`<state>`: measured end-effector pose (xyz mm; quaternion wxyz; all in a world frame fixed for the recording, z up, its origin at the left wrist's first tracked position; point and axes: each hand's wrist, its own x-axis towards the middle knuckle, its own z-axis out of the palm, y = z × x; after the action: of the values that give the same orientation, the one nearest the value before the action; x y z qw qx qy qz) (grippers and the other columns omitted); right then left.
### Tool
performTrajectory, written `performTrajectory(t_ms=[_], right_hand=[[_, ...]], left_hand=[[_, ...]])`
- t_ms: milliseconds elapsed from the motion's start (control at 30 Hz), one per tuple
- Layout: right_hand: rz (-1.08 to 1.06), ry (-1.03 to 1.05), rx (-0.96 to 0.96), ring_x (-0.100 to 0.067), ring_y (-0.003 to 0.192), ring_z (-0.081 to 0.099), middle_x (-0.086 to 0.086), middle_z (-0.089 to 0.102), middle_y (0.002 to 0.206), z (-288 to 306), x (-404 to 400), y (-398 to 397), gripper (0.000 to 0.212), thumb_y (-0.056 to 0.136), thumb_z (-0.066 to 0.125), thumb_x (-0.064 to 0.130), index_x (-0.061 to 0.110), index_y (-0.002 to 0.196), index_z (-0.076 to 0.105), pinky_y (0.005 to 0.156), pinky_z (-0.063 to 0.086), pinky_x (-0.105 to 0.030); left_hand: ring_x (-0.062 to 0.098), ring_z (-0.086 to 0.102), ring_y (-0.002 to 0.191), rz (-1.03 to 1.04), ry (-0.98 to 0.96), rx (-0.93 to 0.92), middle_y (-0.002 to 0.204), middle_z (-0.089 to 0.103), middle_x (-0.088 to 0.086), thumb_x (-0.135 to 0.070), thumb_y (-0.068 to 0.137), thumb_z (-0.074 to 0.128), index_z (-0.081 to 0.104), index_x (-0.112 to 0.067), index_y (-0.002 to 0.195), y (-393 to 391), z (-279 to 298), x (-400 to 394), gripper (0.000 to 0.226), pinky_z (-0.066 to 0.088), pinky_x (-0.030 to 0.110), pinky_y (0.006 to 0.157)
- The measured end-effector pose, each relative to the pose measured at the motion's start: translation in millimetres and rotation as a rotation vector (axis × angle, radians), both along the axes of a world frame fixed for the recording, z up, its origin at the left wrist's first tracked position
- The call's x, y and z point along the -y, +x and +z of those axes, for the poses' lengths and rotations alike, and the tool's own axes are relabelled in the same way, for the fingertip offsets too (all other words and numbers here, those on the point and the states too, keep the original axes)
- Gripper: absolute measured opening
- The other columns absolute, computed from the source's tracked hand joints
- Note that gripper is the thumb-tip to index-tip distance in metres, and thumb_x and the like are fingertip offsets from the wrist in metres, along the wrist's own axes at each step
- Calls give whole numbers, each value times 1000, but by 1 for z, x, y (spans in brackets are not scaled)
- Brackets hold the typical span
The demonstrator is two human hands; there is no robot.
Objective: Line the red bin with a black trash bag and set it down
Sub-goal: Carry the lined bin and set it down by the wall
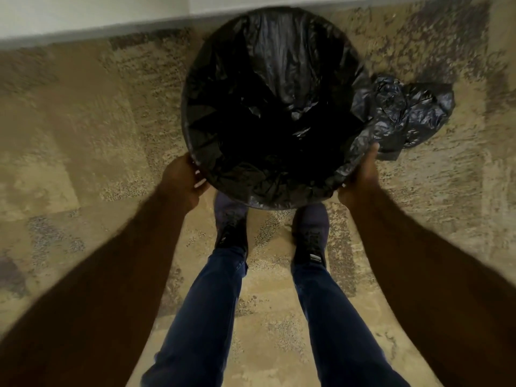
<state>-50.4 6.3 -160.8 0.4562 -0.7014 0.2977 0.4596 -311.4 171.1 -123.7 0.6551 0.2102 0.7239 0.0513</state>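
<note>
Over a mottled tan carpet (83, 121), seen from the head cam looking straight down, a person holds a round bin w/ both hands.

Left hand (183, 181) grips the bin's near-left edge, fingers curled under & around the side, thumb toward the rim; closed on the bin. Forearm runs down to the bottom-left corner, blurred.

Bin (195, 160) sits between the two hands, ahead of the person's feet, its mouth facing up at the cam. Only a thin sliver of its wall shows by the left hand; colour can't be told, since the rest is covered. Can't tell if it rests on the floor or hangs just above it. Black trash bag (273, 107) lines the inside, wrinkled, folded over the rim all around. Far edge of the bin is near a pale baseboard (111, 26) at the top.

Below the bin: two dark shoes (310, 238) and blue jeans (332, 317), toes partly under the near rim.

Right hand (360, 177) clasps the near-right edge over the bag plastic, thumb up along the rim; closed on bin & bag together. Just beyond its thumb, a crumpled bunch of excess bag (405, 113) sticks out past the rim to the right.
</note>
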Motion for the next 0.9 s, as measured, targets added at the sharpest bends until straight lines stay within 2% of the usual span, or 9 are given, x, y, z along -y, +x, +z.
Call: performTrajectory(t_ms=[133,233,333,400,500,600,700,767,900], right_hand=[[132,-156,265,-21,97,64,-10,72,111,32,8,-6,69,86,33,79,22,104,65,74,52,-34],[350,-141,405,-25,96,70,-2,72,97,58,6,-21,58,78,39,86,32,83,61,82,60,-48],[464,-69,342,-23,95,70,-1,71,101,74,2,-34,31,93,53,57,28,93,60,82,61,-44],[524,-156,358,-26,103,67,-11,69,118,79,0,-33,34,95,60,43,15,113,59,88,56,-39],[728,-318,783,-32,126,53,-17,56,138,94,-5,-26,56,92,63,35,5,136,47,101,46,-40],[1126,-100,1137,-27,121,56,-14,60,132,107,-29,-17,46,92,60,32,7,130,56,100,45,-39],[1576,176,744,-29,114,63,-10,66,124,100,-64,-12,40,97,56,33,12,131,55,94,47,-38],[1670,162,421,-29,123,59,-9,65,131,87,-84,-8,48,98,57,35,15,140,48,99,44,-32],[1543,-55,449,-35,140,44,-15,48,152,61,-100,13,63,97,57,37,13,151,36,112,33,-34]], left_hand=[[19,64,104,82,105,-13,114,69,0,-50,99,38,63,-25,106,3,34,6,36,51,38,87],[18,66,101,52,110,44,109,70,-2,-52,95,44,64,-26,106,19,52,20,34,53,38,82],[27,68,101,67,111,4,113,70,11,-37,92,60,61,-11,115,34,58,28,35,58,41,78],[33,67,101,77,117,-62,117,66,18,-23,92,62,56,-4,118,39,57,29,33,59,45,77],[35,66,102,-47,151,-98,118,65,17,-18,88,63,57,-12,110,39,54,31,24,56,57,86],[34,67,102,-149,211,-69,114,66,13,-23,79,66,57,-20,108,43,57,31,30,56,59,84],[32,69,98,-241,292,-68,110,69,11,-35,68,66,59,-27,94,49,66,35,29,58,57,80],[32,70,93,-262,323,-70,104,70,12,-36,67,64,58,-29,86,51,78,46,21,59,57,76],[36,71,90,-211,307,-29,102,70,16,-25,78,64,57,-23,90,52,103,70,14,58,60,74]])
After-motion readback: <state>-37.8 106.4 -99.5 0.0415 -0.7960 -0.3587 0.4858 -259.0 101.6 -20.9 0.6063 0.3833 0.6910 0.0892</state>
